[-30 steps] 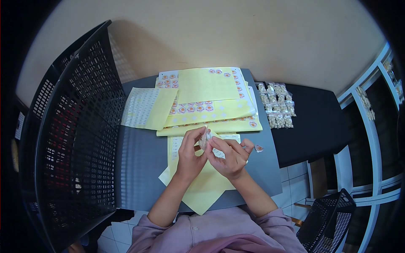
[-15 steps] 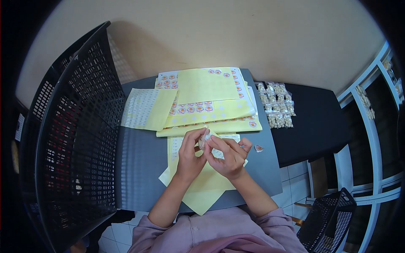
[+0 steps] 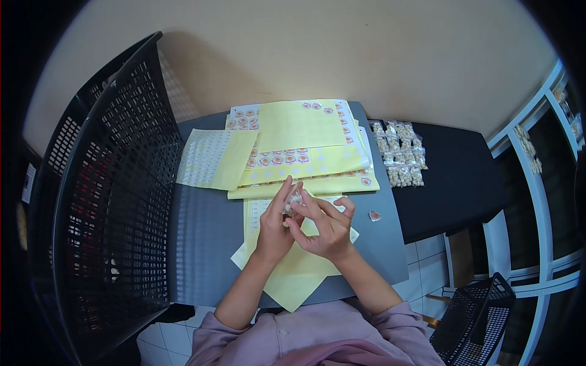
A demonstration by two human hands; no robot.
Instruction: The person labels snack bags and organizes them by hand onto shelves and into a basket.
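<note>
Above the yellow sheets, my left hand (image 3: pixel 276 227) is closed around a small clear plastic bag (image 3: pixel 293 200) with pale contents, held between thumb and fingers. My right hand (image 3: pixel 326 227) meets the bag from the right, its index finger on the front and its thumb at the lower edge. The other right fingers are bent and apart. Part of the bag is hidden behind the fingers. Beneath my hands lie a printed label sheet (image 3: pixel 255 215) and yellow backing paper (image 3: pixel 296 287). A single loose sticker (image 3: pixel 374 216) lies to the right on the grey table (image 3: pixel 204 244).
Sticker sheets and yellow paper (image 3: pixel 302 128) are stacked at the back, with another label sheet (image 3: pixel 204 157) to their left. Rows of filled bags (image 3: pixel 400 152) lie on a black surface (image 3: pixel 452 183). A tall black basket (image 3: pixel 116 183) borders the left; another basket (image 3: pixel 476 320) sits lower right.
My right fingers have shifted from a tight pinch at the bag's top to a looser touch on its front and lower edge. My left fingers have straightened upward beside the bag.
</note>
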